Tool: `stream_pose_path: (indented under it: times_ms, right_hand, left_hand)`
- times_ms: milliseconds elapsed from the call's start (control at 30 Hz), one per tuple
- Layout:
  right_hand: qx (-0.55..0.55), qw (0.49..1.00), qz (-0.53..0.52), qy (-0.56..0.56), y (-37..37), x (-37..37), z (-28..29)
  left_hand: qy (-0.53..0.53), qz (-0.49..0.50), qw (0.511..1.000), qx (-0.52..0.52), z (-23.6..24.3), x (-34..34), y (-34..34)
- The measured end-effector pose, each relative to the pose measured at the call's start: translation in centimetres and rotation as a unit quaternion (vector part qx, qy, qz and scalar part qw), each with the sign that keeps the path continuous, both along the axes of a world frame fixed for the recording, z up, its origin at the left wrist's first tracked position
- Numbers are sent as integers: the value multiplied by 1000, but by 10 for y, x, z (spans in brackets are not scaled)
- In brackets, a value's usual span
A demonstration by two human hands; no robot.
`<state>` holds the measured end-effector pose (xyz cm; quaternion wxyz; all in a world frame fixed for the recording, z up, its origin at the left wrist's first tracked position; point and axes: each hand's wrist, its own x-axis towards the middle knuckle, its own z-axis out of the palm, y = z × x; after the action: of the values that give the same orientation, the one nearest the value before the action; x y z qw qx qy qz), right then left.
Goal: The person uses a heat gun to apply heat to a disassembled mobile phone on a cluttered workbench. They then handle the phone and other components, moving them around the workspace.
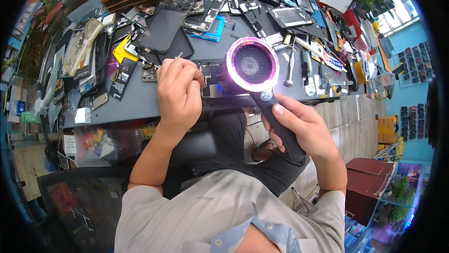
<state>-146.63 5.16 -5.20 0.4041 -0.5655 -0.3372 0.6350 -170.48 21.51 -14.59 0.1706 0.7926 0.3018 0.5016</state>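
My right hand (299, 124) is wrapped round the black handle of a hair dryer (252, 63). Its round back, with a dark mesh inside a shiny pink-purple ring, faces up. Beneath and left of the dryer lies an opened phone (210, 79) near the table's front edge, partly hidden by the dryer and my left hand. My left hand (180, 91) is closed at the phone's left side, fingers curled and pinched. A small metal tip sticks up behind its knuckles; what the fingers hold is mostly hidden.
Stripped phones and loose parts crowd the grey table (140, 105). A clear phone case (166, 24), a blue plastic holder (210, 31) and a loose battery (122, 79) lie beyond my left hand. A screwdriver (291, 68) lies to the right. A white charger block (83, 115) sits at the left front edge.
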Motion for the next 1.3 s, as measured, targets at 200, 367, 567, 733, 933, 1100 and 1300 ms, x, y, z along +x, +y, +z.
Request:
stream_pose_path:
  times_ms: [200, 367, 567, 733, 933, 1100, 1300]
  right_hand:
    - [1, 1000, 17, 10, 7, -9, 5]
    - [-7, 999, 22, 22, 8, -13, 9]
    - [1, 999, 44, 7, 5, -12, 10]
    - [-3, 1000, 22, 4, -5, -4, 7]
    - [12, 999, -25, -25, -18, 7, 6]
    - [22, 998, -61, -17, -27, 20, 5]
    - [33, 996, -82, -20, -31, 30, 4]
  left_hand:
    - [-9, -3, 1000, -12, -3, 0, 2]
    - [-7, 2, 1000, -16, -3, 1, 1]
    - [-3, -3, 1000, -8, -3, 1, 2]
    - [20, -6, 1000, -2, -2, 2, 1]
    - [51, -4, 999, -1, 0, 2, -2]
    - [59, -8, 998, 4, -1, 3, -2]
    - [65, -9, 998, 1, -1, 3, -3]
